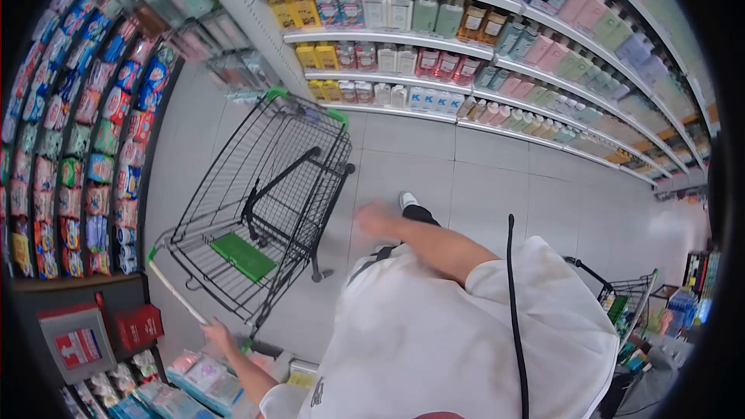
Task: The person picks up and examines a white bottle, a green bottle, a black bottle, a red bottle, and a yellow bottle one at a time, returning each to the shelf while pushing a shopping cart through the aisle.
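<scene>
My left hand (220,335) is closed round the near end of the pale handle bar (177,292) of a shopping cart. This cart (303,178) has a black wire basket with green corner pieces, and a green seat panel (244,257) lies near the handle. No goods show inside the basket. My right hand (376,219) is held out in front of my body, to the right of the cart and apart from it. Motion smears its fingers, so their position does not show.
Shelves of bottles and boxes (400,12) run along the far side. A curved rack of bright packets (97,147) stands left, with a red box (140,327) below it. Packaged goods (206,380) lie near my left arm. Another cart (621,302) stands behind at right.
</scene>
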`<state>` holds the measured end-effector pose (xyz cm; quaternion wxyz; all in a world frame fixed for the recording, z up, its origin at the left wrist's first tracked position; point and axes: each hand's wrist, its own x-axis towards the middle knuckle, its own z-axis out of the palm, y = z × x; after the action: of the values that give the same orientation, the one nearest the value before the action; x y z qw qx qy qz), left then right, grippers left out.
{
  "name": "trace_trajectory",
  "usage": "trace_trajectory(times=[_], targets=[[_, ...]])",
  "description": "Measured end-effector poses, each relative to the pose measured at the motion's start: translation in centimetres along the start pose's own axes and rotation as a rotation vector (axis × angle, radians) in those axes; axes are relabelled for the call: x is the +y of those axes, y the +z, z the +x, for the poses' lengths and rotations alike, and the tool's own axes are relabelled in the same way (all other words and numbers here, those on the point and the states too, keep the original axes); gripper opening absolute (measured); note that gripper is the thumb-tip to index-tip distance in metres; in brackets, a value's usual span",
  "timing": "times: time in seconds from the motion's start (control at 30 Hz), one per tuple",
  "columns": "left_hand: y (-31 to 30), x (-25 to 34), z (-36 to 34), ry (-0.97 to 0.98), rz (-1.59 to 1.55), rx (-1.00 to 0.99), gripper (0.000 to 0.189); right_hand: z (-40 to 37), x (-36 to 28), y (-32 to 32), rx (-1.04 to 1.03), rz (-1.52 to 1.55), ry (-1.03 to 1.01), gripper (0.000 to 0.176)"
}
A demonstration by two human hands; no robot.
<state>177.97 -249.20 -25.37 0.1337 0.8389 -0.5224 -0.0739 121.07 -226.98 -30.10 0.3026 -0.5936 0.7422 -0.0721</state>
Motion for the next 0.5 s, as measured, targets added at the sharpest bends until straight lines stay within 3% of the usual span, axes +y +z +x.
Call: trace_trajectory(times=[0.17, 0.23, 0.27, 0.33, 0.43, 0.5], targets=[[-1.0, 0.1, -3.6, 0.203, 0.304, -0.001, 0.061, -1.9, 6.7, -4.9, -0.091, 0.005, 0.364, 0.034], [-0.8, -0.5, -4.4, 0.244, -0.063, -0.093, 0.056, -1.4, 8.5, -5.3, -0.044, -0.047, 0.433, 0.039], [-2.2, 2.0, -7.0, 0.13, -0.298, -0.084, 0.048, -1.0, 8.7, -5.6, -0.054, -0.051, 0.423, 0.039], [-1.9, 3.0, -9.5, 0.13, -0.439, -0.032, 0.044, -0.1, 8.6, -6.6, 0.124, -0.004, 0.395, 0.041], [-0.9, 5.1, -13.5, 0.146, -0.718, 0.025, 0.032, 2.2, 7.6, -7.6, 0.23, 0.042, 0.283, 0.046], [1.2, 6.5, -16.3, 0.165, -0.831, -0.044, 0.029, 3.9, 7.9, -6.7, 0.257, 0.015, 0.191, 0.051]])
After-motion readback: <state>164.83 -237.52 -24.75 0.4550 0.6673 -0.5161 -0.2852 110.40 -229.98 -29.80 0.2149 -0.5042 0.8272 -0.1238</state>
